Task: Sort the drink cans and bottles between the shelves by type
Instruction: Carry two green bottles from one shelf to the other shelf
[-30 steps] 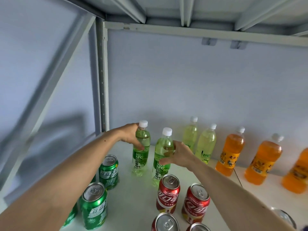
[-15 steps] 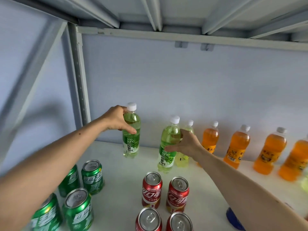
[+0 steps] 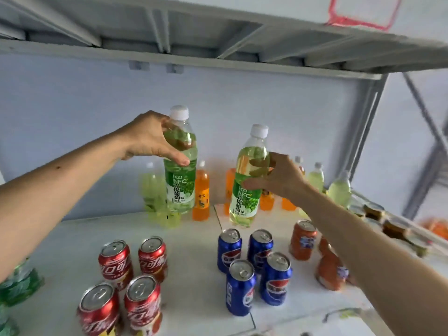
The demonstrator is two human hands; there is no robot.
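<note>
My left hand point(image 3: 150, 139) grips a green grape-juice bottle point(image 3: 180, 180) by its shoulder and holds it upright above the white shelf point(image 3: 194, 253). My right hand point(image 3: 278, 177) grips a second green bottle point(image 3: 247, 190) the same way, a little lower and to the right. Both bottles have white caps and hang clear of the shelf surface. Behind them along the back wall stand orange bottles point(image 3: 201, 195) and pale yellow-green bottles point(image 3: 340, 190).
Red cola cans point(image 3: 116, 260) stand front left, blue Pepsi cans point(image 3: 242, 284) front centre, orange cans point(image 3: 303, 238) to the right, green cans point(image 3: 19, 282) at the far left edge. An upper shelf point(image 3: 218, 44) hangs close overhead. Dark-lidded items point(image 3: 395, 229) line the right edge.
Both bottles have been lifted off the shelf and carried to the right. The view has swung right too, so the blue and orange cans now show.
</note>
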